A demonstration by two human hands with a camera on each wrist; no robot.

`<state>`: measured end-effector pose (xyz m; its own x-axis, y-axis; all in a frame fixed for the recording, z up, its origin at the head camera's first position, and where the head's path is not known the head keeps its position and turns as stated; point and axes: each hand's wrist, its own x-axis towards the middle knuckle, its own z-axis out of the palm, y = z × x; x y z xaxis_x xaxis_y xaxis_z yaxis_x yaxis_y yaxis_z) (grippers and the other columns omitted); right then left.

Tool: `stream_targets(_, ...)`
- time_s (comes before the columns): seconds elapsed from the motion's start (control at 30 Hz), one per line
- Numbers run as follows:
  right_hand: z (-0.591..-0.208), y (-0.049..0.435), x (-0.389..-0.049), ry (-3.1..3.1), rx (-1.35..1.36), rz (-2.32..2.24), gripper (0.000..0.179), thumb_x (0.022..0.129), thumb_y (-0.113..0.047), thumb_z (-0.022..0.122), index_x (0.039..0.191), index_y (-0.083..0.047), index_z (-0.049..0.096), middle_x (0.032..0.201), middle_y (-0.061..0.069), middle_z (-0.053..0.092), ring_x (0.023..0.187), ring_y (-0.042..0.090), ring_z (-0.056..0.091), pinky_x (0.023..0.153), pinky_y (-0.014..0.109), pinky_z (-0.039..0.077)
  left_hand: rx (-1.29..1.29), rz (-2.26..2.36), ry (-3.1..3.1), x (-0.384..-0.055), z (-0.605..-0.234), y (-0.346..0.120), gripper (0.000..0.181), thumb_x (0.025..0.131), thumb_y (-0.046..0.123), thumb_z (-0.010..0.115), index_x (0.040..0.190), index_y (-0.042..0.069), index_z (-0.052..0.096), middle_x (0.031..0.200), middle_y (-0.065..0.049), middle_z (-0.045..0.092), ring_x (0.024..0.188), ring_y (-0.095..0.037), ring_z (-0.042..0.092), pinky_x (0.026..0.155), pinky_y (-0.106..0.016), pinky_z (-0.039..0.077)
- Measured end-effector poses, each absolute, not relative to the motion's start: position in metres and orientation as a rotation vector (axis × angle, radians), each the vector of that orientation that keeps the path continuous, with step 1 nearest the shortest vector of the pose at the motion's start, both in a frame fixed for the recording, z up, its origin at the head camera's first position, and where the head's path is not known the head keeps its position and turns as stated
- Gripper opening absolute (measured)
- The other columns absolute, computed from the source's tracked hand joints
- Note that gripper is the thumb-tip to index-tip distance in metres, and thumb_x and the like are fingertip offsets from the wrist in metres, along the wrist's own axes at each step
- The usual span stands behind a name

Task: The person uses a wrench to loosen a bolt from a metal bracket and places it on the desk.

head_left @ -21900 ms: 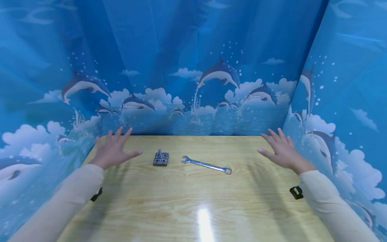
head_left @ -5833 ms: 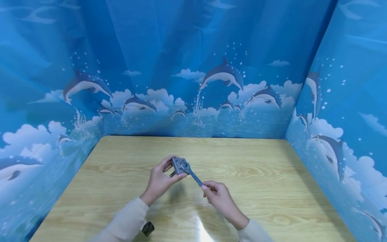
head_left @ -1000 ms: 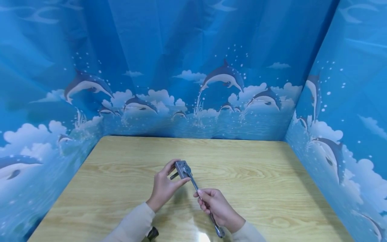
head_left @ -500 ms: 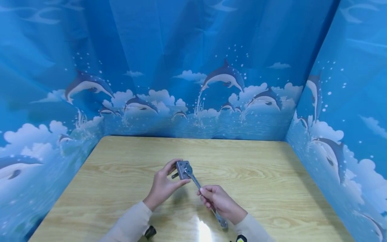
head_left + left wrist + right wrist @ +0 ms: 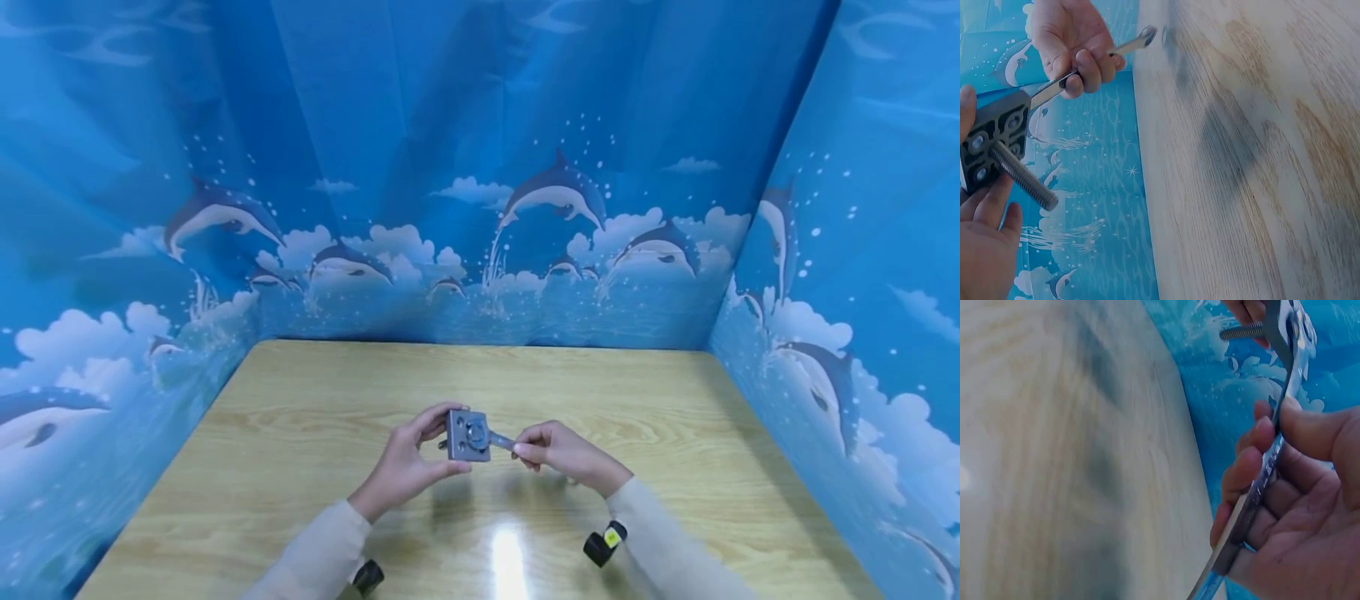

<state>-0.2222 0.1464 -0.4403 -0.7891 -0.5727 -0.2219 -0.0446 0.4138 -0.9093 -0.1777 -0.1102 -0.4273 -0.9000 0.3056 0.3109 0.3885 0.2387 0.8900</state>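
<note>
My left hand (image 5: 405,467) grips a small grey square block (image 5: 455,427) by its edges, thumb below and fingers above, held up over the table. In the left wrist view a threaded bolt (image 5: 1025,176) sticks out of the block's back, among round recesses. My right hand (image 5: 572,455) holds a silver combination wrench (image 5: 501,441) by its shank between thumb and curled fingers. One wrench head lies over the bolt head (image 5: 476,432) on the block's front face. The wrench's other end (image 5: 1147,36) juts free beyond the right hand in the left wrist view.
A light wood-grain table (image 5: 360,375) lies beneath both hands. Blue curtains (image 5: 420,167) printed with dolphins and clouds enclose it at the back and both sides. Dark wrist cameras (image 5: 603,543) hang under the sleeves.
My right hand has moved up and rightward, swinging the wrench from a steep slant to nearly level. The block has shifted slightly right and down, its face turned more toward the head camera.
</note>
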Motion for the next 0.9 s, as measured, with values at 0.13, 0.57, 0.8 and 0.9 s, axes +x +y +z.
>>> stream_targets(0.13, -0.425, 0.156, -0.24, 2.217, -0.704, -1.216, 0.023, 0.087, -0.031, 0.055, 0.09, -0.01, 0.065, 0.068, 0.005, 0.055, 0.058, 0.015, 0.042, 0.053, 0.028, 0.04, -0.797, -1.885, -2.413, -0.172, -0.418, -0.109, 0.074, 0.062, 0.012, 0.078, 0.127, 0.016, 0.044, 0.126, -0.005, 0.051, 0.113, -0.017, 0.051, 0.095, -0.023, 0.042)
stream_targets(0.57, -0.369, 0.147, -0.268, 2.272, -1.261, -0.712, 0.007, 0.084, -0.022, 0.06, 0.085, -0.02, 0.066, 0.081, -0.01, 0.064, 0.077, 0.006, 0.06, 0.074, 0.026, 0.052, -1.197, -1.88, -2.459, -0.176, -0.44, -0.105, 0.073, 0.063, 0.017, 0.078, 0.128, 0.017, 0.045, 0.125, -0.002, 0.052, 0.112, -0.015, 0.051, 0.097, -0.029, 0.04)
stream_targets(0.8, -0.351, 0.125, -0.267, 2.283, -1.478, -0.523, 0.007, 0.079, -0.024, 0.065, 0.076, -0.018, 0.067, 0.072, -0.015, 0.063, 0.07, 0.004, 0.06, 0.069, 0.019, 0.051, -1.27, -1.946, -2.528, -0.173, -0.442, -0.102, 0.074, 0.064, 0.023, 0.077, 0.129, 0.017, 0.043, 0.126, 0.001, 0.05, 0.111, -0.014, 0.051, 0.098, -0.03, 0.04)
stream_targets(0.9, -0.343, 0.117, -0.265, 2.329, -1.557, -0.433, 0.007, 0.077, -0.026, 0.067, 0.073, -0.02, 0.068, 0.068, -0.017, 0.061, 0.065, 0.004, 0.057, 0.068, 0.019, 0.049, -1.283, -1.994, -2.523, -0.173, -0.442, -0.101, 0.075, 0.064, 0.022, 0.077, 0.13, 0.015, 0.043, 0.126, 0.001, 0.051, 0.111, -0.015, 0.051, 0.098, -0.031, 0.04)
